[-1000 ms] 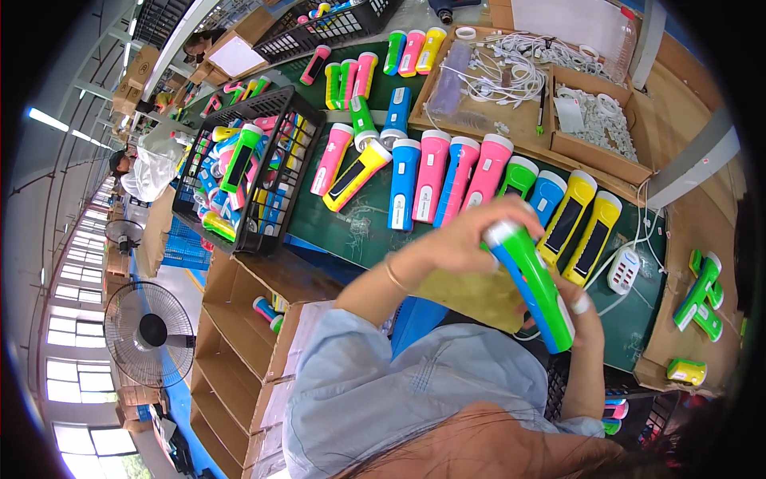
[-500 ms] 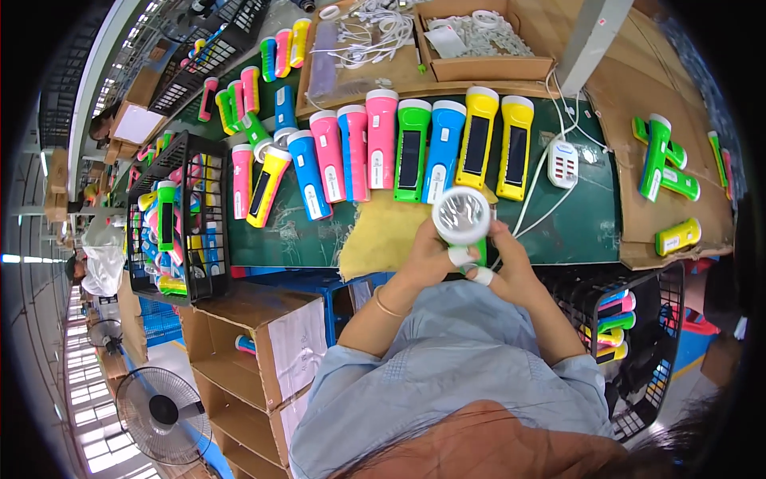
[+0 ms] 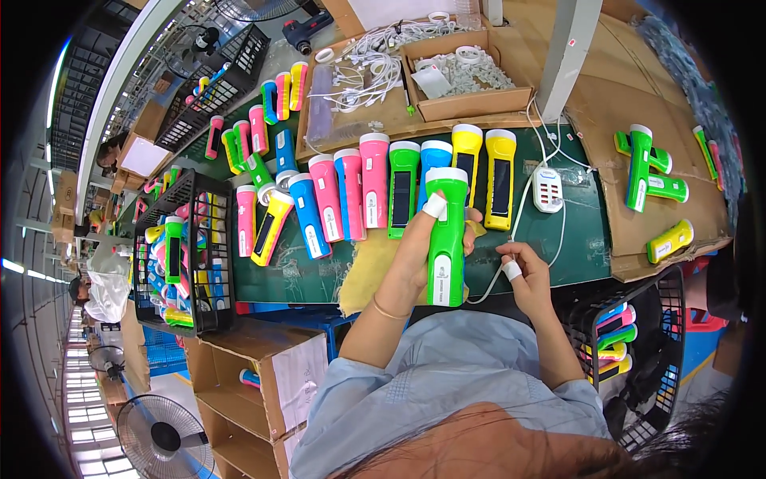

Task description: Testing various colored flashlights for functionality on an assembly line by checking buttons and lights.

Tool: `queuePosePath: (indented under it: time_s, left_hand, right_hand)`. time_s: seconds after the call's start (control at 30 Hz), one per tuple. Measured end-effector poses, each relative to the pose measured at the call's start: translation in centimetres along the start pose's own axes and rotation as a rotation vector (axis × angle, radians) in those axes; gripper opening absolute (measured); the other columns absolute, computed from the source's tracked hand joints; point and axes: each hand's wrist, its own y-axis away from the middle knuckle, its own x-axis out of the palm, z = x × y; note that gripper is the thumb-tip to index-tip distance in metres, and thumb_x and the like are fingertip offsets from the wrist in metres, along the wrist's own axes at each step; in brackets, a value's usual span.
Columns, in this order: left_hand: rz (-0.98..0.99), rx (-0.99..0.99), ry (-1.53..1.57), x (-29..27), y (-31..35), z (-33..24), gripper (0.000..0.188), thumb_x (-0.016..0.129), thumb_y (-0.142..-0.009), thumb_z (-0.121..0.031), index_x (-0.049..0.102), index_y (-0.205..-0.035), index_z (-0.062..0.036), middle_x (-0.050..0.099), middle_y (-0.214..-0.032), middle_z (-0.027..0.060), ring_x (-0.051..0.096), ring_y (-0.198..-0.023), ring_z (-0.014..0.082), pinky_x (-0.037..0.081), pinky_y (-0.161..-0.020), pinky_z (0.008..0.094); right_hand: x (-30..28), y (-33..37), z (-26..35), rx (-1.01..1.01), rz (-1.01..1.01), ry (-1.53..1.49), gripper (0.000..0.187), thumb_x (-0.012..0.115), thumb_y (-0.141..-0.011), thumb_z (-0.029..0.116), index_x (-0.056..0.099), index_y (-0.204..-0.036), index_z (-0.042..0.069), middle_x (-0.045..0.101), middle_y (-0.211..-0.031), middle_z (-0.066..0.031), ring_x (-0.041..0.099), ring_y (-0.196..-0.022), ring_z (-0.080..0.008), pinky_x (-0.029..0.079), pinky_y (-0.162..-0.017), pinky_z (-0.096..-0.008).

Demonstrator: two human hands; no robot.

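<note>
My left hand (image 3: 415, 247) grips a green flashlight (image 3: 448, 239) with a white lens rim. The flashlight stands lens end up, with a white label panel facing me. My right hand (image 3: 527, 275) is beside it, apart from the flashlight, holding nothing I can see; its thumb and forefinger are bent with a gap between them. A white cable (image 3: 483, 294) curves past those fingertips toward the flashlight's lower end, where its end is hidden. White tape wraps a finger of the left hand and the right thumb. Behind, a row of flashlights includes a pink one (image 3: 373, 180) and a yellow one (image 3: 500, 180).
A white multi-port charger (image 3: 547, 190) lies on the green table (image 3: 586, 239). Black crates of flashlights stand left (image 3: 187, 191) and right (image 3: 678, 319). A carton of small white parts (image 3: 471, 104) sits at the back near a metal post (image 3: 568, 64). A yellow cloth (image 3: 355, 279) lies in front.
The flashlight has turned from lens facing me to label panel facing me. My right hand has come off it and moved right; my left hand still holds it. The whole view has shifted slightly.
</note>
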Motion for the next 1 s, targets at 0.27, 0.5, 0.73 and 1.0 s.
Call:
queuePosePath:
  time_s: [0.27,0.5,0.73,1.0]
  left_hand:
    - [-0.150,0.102,-0.260,-0.8,-1.6,-0.1,0.027,0.047,-0.083,-0.009,0.042,-0.108,-0.0023,0.053,-0.087,0.0113,0.059,-0.072,0.0235,0.052,-0.065,0.0384]
    - [-0.544,0.831,-1.533,-0.7,-4.4,-4.4,0.108,0.076,-0.066,-0.015,-0.003,-0.136,0.0084,0.029,-0.126,0.0321,0.042,-0.112,0.0400,0.038,-0.093,0.0417]
    - [-0.463,0.615,-1.147,-2.2,-5.4,-5.1,0.068,0.070,-0.077,-0.023,0.028,-0.124,0.0046,0.048,-0.112,0.0229,0.054,-0.096,0.0324,0.047,-0.082,0.0402]
    - [-0.039,0.096,-0.166,-0.7,-1.2,-2.2,0.037,0.052,-0.090,-0.030,0.048,-0.111,0.0010,0.058,-0.099,0.0116,0.058,-0.083,0.0199,0.050,-0.075,0.0343]
  right_hand:
    - [-0.2,-0.6,0.7,0.109,-0.002,-0.096,0.026,0.047,-0.089,0.003,0.048,-0.115,0.004,0.045,-0.066,0.0032,0.038,-0.058,-0.0033,0.031,-0.053,-0.0176]
    - [-1.6,-2.5,2.0,0.222,0.113,-0.256,0.012,0.052,-0.089,0.009,0.058,-0.096,0.002,0.056,-0.074,0.0001,0.049,-0.063,-0.0047,0.036,-0.055,-0.0164]
    - [0.1,-3.6,3.1,0.113,0.117,-0.141,0.011,0.060,-0.083,0.004,0.063,-0.093,0.000,0.062,-0.088,-0.0026,0.056,-0.078,-0.0069,0.043,-0.072,-0.0188]
    - [2.5,-5.4,5.9,-0.599,0.069,0.451,0.023,0.060,-0.064,-0.010,0.058,-0.085,0.001,0.054,-0.077,-0.0118,0.055,-0.072,-0.0275,0.045,-0.063,-0.0335]
